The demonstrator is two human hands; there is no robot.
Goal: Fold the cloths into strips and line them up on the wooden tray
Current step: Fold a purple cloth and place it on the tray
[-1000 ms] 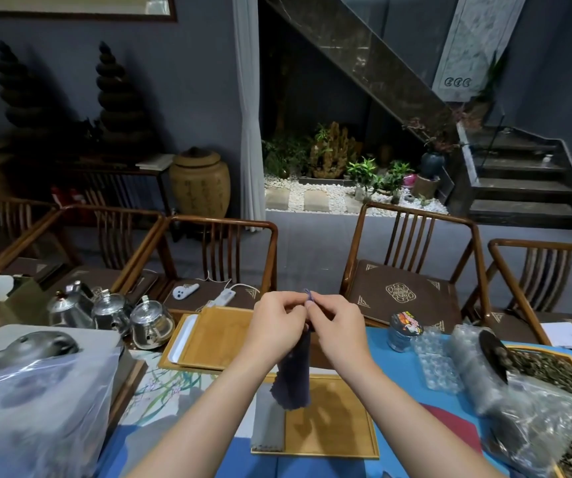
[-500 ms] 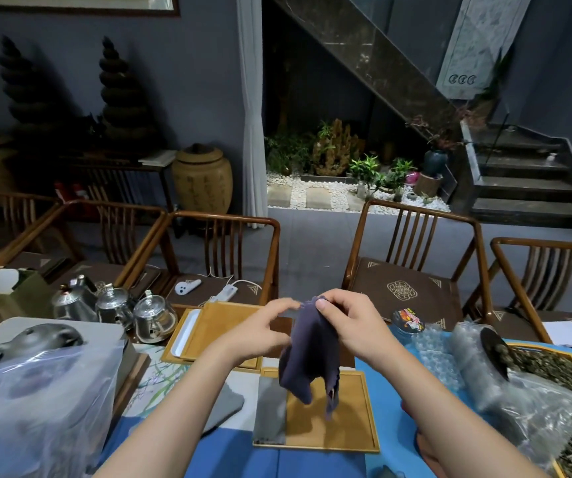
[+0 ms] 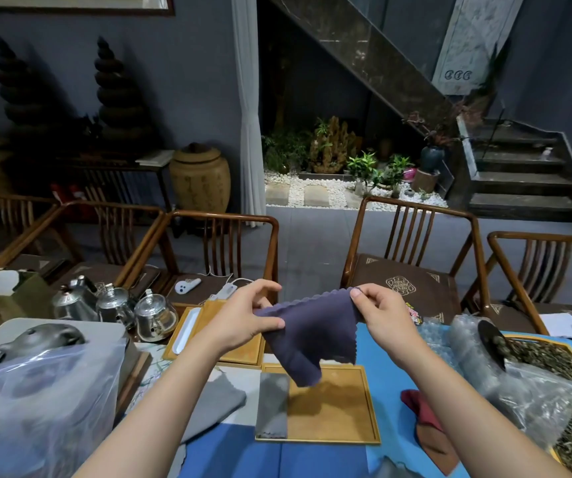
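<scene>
Now: purple cloth (image 3: 312, 331) stretched left-right in the air above tray (image 3: 333, 405) | left hand (image 3: 243, 320) and right hand (image 3: 379, 313) each pinch a top corner, equally near | grey strip (image 3: 271, 405) lies along tray's left edge.

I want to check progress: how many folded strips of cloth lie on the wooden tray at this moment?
1. A grey folded strip lies along the left edge of the wooden tray. The purple cloth hangs above it, pinched by the left hand and right hand, hiding part of the tray.
</scene>
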